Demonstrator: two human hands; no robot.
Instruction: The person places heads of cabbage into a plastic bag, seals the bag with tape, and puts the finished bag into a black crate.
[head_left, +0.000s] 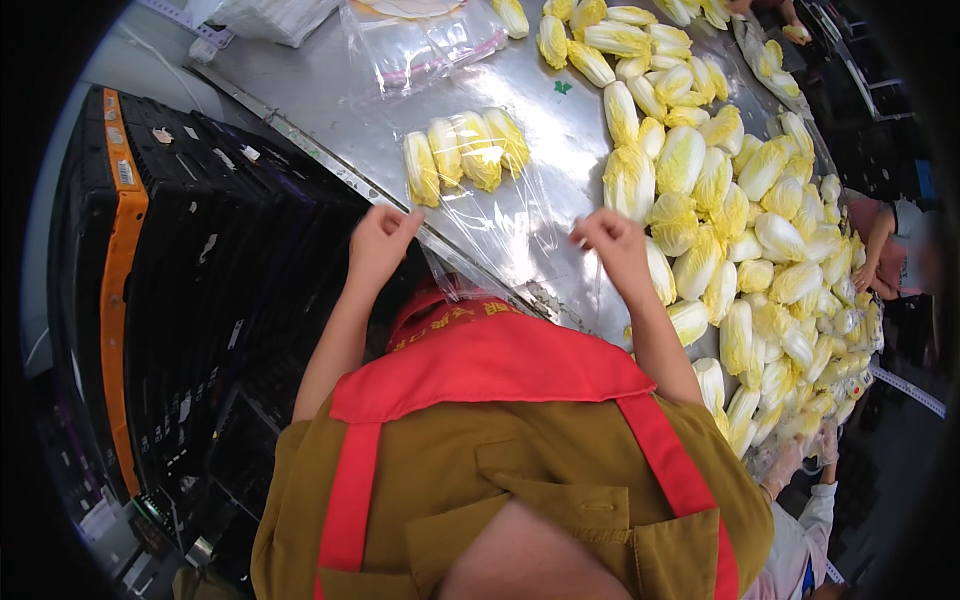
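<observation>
Several small napa cabbages lie side by side in a clear plastic bag on the metal table. The bag's loose end reaches toward the table edge near my apron. On its left, my left hand hovers with fingers curled and thumb near the forefinger. My right hand is on the other side, its fingers bent and slightly blurred. Whether either hand pinches a thin edge of plastic cannot be made out. Close to my right hand is a large heap of loose napa cabbages.
A stack of clear plastic bags lies at the far side of the metal table. Black crates, one orange, stand stacked at left. Co-workers' gloved hands and a bare forearm are at right.
</observation>
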